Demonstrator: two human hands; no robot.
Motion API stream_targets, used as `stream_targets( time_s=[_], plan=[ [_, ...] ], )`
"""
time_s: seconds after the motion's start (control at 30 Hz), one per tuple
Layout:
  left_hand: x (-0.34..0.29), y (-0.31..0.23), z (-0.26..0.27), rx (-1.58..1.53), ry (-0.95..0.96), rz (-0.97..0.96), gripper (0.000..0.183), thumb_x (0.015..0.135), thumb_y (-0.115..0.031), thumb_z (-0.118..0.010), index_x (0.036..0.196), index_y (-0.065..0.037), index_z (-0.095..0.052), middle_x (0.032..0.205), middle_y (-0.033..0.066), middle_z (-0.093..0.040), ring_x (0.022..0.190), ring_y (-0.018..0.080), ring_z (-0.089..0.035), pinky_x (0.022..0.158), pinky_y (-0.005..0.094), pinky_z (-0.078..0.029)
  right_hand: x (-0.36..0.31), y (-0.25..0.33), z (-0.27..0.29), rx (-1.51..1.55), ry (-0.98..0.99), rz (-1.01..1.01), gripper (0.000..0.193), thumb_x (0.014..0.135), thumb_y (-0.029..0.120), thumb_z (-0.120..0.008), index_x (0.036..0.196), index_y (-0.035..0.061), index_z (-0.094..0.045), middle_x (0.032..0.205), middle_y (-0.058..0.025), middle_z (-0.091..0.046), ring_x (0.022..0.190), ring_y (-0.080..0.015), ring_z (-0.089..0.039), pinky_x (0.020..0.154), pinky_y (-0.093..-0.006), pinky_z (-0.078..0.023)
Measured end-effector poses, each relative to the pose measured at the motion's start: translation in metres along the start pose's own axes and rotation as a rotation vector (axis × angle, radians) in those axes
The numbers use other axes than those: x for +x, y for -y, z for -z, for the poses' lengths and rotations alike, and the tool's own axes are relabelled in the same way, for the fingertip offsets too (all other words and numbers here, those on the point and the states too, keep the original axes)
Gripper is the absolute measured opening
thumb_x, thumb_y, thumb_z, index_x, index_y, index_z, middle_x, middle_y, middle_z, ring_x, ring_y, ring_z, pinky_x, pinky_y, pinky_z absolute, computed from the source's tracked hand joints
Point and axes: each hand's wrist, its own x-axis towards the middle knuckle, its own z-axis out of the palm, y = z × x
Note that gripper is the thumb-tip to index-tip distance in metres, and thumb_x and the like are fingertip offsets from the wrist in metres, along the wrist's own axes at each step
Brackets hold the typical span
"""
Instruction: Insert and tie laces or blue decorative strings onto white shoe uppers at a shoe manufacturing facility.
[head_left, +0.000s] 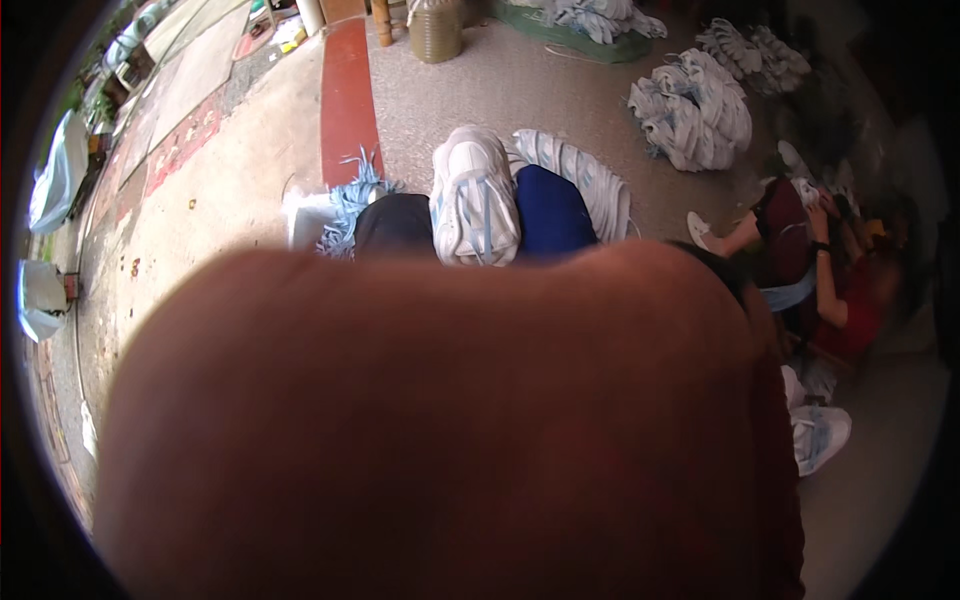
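Observation:
A blurred skin-coloured shape, a hand or bare arm of mine, fills the lower half of the view very close up. Which arm it belongs to I cannot tell, and no fingers show. Beyond it, a white shoe with light-blue laces rests between a black-covered knee and a blue-covered knee. Its lower end is hidden. To the left lies a bundle of light-blue laces. A row of white and pale-blue shoe parts curves along the floor behind the blue knee.
A heap of white shoe parts lies farther right, with more on a green sheet. At the right a seated person handles a white piece; a white shoe lies nearer. A yellowish jug stands at the back.

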Motion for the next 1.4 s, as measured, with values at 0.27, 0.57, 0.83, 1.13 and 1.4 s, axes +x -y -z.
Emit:
stream_targets(
  time_s=[0.27, 0.57, 0.83, 1.13, 1.4],
  plan=[
    [0.005, -0.005, 0.015, -0.163, 0.129, 0.198, 0.028, 0.089, -0.018, -0.053, 0.067, 0.0, -0.05, 0.061, 0.0142, -0.044, 0.057, 0.0307, -0.04, 0.054, 0.0379, -0.034, 0.006, 0.015, -0.002, -0.026, 0.052, -0.051, 0.022, 0.061, 0.014, -0.064, 0.073, 0.0012, -0.051, 0.07, -0.0076, -0.051, 0.067, -0.0256, -0.054, 0.058, -0.0355, -0.047],
    [0.008, -0.013, 0.018, -0.282, 0.099, 0.224, 0.033, 0.09, -0.018, -0.051, 0.064, 0.001, -0.046, 0.057, 0.014, -0.038, 0.054, 0.0287, -0.036, 0.052, 0.0365, -0.032, 0.013, 0.013, -0.01, -0.013, 0.134, -0.089, 0.023, 0.062, 0.017, -0.065, 0.073, 0.0017, -0.052, 0.068, -0.0075, -0.051, 0.065, -0.0254, -0.054, 0.057, -0.0355, -0.046],
    [-0.001, -0.002, 0.011, -0.241, 0.082, 0.157, 0.031, 0.091, -0.016, -0.047, 0.065, 0.0, -0.046, 0.058, 0.0134, -0.04, 0.055, 0.029, -0.04, 0.053, 0.0383, -0.03, 0.036, 0.013, -0.023, 0.028, 0.21, -0.028, 0.024, 0.062, 0.019, -0.065, 0.073, 0.0021, -0.052, 0.066, -0.0074, -0.05, 0.064, -0.0252, -0.054, 0.056, -0.0356, -0.046],
    [0.0, 0.001, 0.004, -0.328, 0.073, 0.152, 0.035, 0.092, -0.021, -0.048, 0.065, 0.001, -0.046, 0.058, 0.0146, -0.04, 0.054, 0.0283, -0.041, 0.053, 0.036, -0.034, 0.052, 0.017, -0.04, 0.065, 0.22, 0.015, 0.026, 0.063, 0.022, -0.066, 0.072, 0.0026, -0.052, 0.064, -0.0073, -0.049, 0.062, -0.0249, -0.053, 0.055, -0.0356, -0.046],
    [0.001, -0.005, 0.012, -0.209, 0.182, 0.303, 0.023, 0.089, -0.017, -0.049, 0.076, 0.0, -0.056, 0.068, 0.0139, -0.051, 0.063, 0.0278, -0.051, 0.058, 0.0356, -0.041, 0.029, 0.033, -0.003, -0.087, 0.333, -0.135, 0.027, 0.064, 0.024, -0.066, 0.072, 0.003, -0.052, 0.062, -0.0072, -0.049, 0.061, -0.0247, -0.053, 0.054, -0.0356, -0.045]
  ],
)
